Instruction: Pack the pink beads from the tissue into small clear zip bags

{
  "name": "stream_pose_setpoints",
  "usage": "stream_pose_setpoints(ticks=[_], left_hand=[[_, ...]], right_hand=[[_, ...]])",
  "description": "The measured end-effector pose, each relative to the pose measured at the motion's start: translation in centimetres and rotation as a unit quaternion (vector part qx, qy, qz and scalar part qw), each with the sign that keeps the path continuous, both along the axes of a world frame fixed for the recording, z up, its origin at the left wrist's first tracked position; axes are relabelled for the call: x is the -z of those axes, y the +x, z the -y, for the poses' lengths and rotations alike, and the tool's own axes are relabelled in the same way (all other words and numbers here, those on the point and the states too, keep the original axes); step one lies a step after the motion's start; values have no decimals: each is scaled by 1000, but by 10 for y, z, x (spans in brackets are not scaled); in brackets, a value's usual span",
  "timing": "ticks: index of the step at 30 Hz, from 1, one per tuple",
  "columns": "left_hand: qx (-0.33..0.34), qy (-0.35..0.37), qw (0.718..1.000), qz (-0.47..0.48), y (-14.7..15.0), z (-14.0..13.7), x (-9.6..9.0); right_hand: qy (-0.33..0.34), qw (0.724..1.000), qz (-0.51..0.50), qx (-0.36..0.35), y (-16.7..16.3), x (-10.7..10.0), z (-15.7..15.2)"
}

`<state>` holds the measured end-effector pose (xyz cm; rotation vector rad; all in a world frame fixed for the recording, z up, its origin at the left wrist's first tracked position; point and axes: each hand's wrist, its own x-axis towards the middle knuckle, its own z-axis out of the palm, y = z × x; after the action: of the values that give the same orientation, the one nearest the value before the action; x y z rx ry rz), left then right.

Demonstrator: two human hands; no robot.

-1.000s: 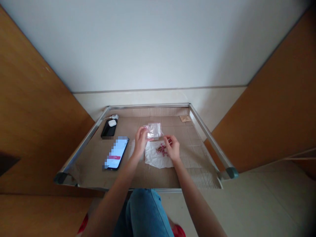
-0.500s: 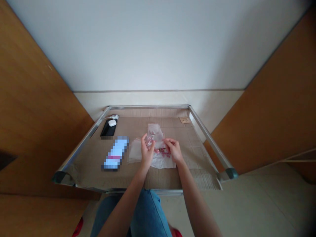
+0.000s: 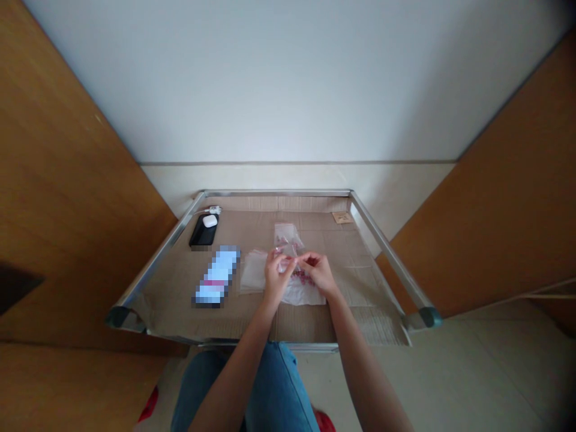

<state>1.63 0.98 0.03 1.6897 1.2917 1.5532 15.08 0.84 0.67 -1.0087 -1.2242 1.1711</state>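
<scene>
Both hands meet over the middle of the cardboard-lined table. My left hand (image 3: 276, 277) is closed on a small clear plastic bag (image 3: 283, 249), thumb and fingers pinching its edge. My right hand (image 3: 318, 273) pinches at the same bag's edge, its fingertips touching or nearly touching the left thumb. Small red and pink pieces (image 3: 304, 278), perhaps beads, lie under the hands on a white plastic bag (image 3: 302, 295). Behind the hands another clear bag (image 3: 285, 231) lies flat, with pinkish bits near it. To the left sits a stack of clear bags (image 3: 253, 271), partly covered by my left hand.
A phone with a blurred screen (image 3: 218, 276) lies on the left. Behind it a black phone (image 3: 203, 231) carries a white earbud case (image 3: 209, 221), near a white charger (image 3: 215, 210). A small brown card (image 3: 342, 217) lies at the back right. A metal rail (image 3: 390, 255) frames the table.
My hands have come together; the right fingertips moved left to the left thumb at the bag's edge. The whole view has shifted slightly.
</scene>
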Motion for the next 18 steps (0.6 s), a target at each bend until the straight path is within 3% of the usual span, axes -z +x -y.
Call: stream_pose_setpoints(ticks=[6, 18], left_hand=[[12, -30, 999, 38, 2, -2, 5], [16, -14, 999, 33, 2, -3, 6]], right_hand=[[-10, 1000, 8, -18, -2, -1, 2], [-30, 999, 10, -25, -2, -1, 2]])
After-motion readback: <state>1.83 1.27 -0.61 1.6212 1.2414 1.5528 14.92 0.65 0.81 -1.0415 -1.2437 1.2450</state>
